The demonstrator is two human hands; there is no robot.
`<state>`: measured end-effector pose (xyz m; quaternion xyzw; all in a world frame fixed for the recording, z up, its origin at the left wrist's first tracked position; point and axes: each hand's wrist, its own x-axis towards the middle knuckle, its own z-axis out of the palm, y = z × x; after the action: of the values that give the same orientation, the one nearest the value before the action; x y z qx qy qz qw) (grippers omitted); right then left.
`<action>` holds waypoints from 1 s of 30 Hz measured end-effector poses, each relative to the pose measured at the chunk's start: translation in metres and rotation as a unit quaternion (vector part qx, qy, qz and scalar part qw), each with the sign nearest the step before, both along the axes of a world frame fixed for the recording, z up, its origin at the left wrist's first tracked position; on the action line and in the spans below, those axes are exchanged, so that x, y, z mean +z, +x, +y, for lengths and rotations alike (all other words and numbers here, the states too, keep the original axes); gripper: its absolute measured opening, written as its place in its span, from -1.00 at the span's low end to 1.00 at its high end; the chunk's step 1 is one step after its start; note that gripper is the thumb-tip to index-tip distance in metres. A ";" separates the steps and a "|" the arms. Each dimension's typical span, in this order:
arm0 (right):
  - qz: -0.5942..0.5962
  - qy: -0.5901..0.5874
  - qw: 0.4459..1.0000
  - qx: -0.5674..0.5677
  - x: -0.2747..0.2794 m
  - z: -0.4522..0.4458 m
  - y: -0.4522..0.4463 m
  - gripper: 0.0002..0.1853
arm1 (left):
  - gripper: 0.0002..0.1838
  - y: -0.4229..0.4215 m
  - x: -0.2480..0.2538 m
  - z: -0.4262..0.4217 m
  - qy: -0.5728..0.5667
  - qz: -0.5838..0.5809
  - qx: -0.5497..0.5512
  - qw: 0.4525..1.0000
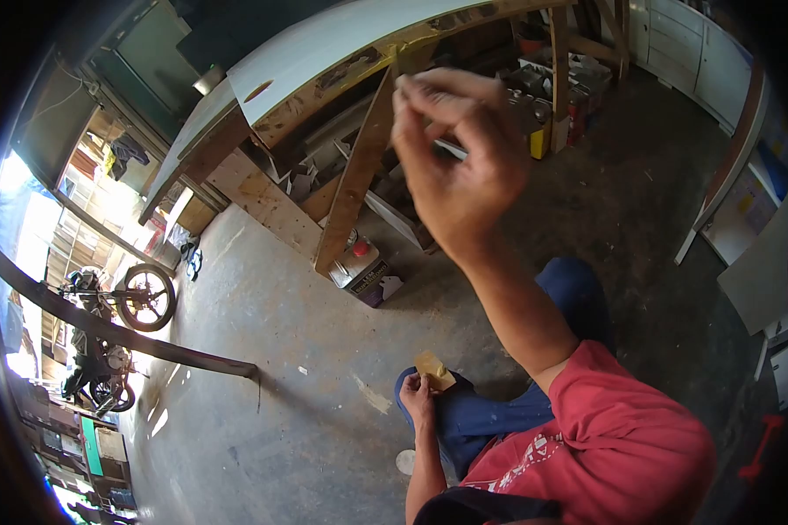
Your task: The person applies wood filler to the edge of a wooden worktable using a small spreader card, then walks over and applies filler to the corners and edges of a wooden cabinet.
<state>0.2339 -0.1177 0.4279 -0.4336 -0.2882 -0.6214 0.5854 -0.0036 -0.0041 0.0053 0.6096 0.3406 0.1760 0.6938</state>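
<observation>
Left hand (418, 399) pinches a yellowish sheet (434, 368) at the left trouser leg (490, 418); slack grip could drop it. Right hand (468, 153), fingers curled, raised before the worktop's (324, 45) near edge; contents, if any: cannot tell.

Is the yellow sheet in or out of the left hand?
In: the left hand pinches one edge of the yellow sheet.

Ahead stands the table (311, 54); at the foot of the slanting brace (361, 171), a can (368, 278) on the floor (280, 446); containers (584, 83) under the table's right part, a cabinet (687, 52) beyond; far left, a motorbike (112, 357); nearest, the left hand (418, 396) holding a sheet (431, 365)
</observation>
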 end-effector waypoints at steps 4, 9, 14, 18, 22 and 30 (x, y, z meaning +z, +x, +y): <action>-0.038 -0.045 0.998 -0.004 0.004 0.020 -0.024 -0.76 | -0.85 0.001 0.006 -0.002 0.003 0.006 -0.003 1.000; -0.089 -0.102 0.988 0.072 0.001 0.026 -0.044 -0.71 | -0.86 0.002 0.004 -0.002 0.005 0.012 -0.003 1.000; 0.016 -0.011 0.974 0.227 -0.006 -0.002 -0.041 -0.85 | -0.85 -0.002 -0.007 0.002 -0.008 -0.017 0.008 1.000; 0.090 0.077 0.935 0.335 -0.007 -0.014 -0.024 -0.87 | -0.85 -0.002 -0.003 0.003 -0.051 -0.018 0.022 0.998; 0.044 0.074 0.970 0.226 -0.003 -0.019 -0.011 -0.87 | -0.85 -0.001 -0.004 0.004 -0.036 -0.016 0.001 0.999; 0.024 0.065 0.996 0.063 0.002 -0.037 0.027 -0.88 | -0.85 0.002 0.003 0.001 -0.011 0.007 0.000 1.000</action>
<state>0.2614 -0.1549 0.4298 -0.3901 -0.2598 -0.5904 0.6571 -0.0020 -0.0032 0.0086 0.6028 0.3476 0.1683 0.6982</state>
